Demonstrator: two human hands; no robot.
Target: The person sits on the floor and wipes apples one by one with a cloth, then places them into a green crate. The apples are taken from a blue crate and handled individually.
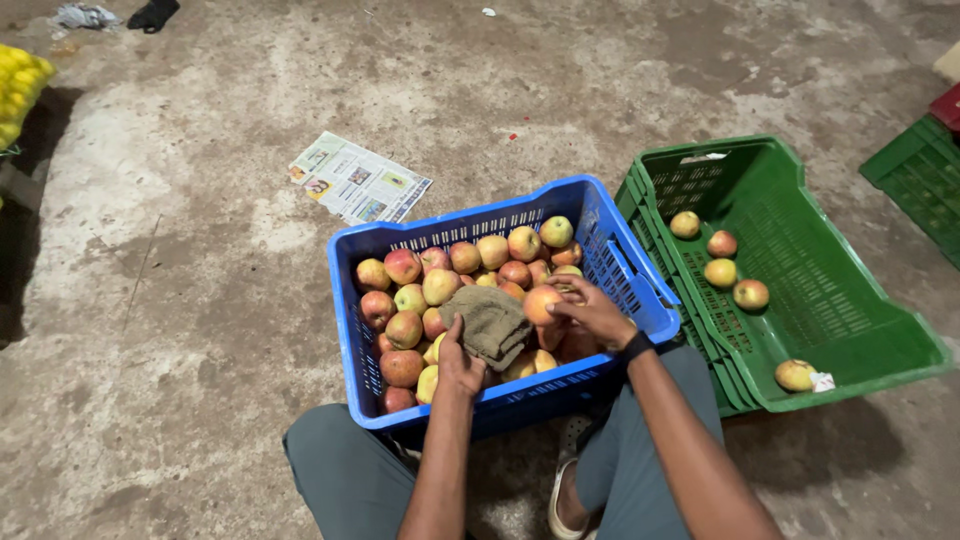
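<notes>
A blue plastic crate (640,290) full of red-yellow apples stands on the floor between my knees. My left hand (457,362) grips a folded brown cloth (492,318) that lies on top of the apples. My right hand (592,310) holds one apple (541,303) just above the pile, beside the cloth. A dark band is on my right wrist.
A green crate (850,340) to the right is tilted and holds several apples. Another green crate (920,180) sits at the far right edge. A newspaper sheet (358,181) lies on the concrete floor behind the blue crate. Yellow fruit in a net (18,90) is at the far left.
</notes>
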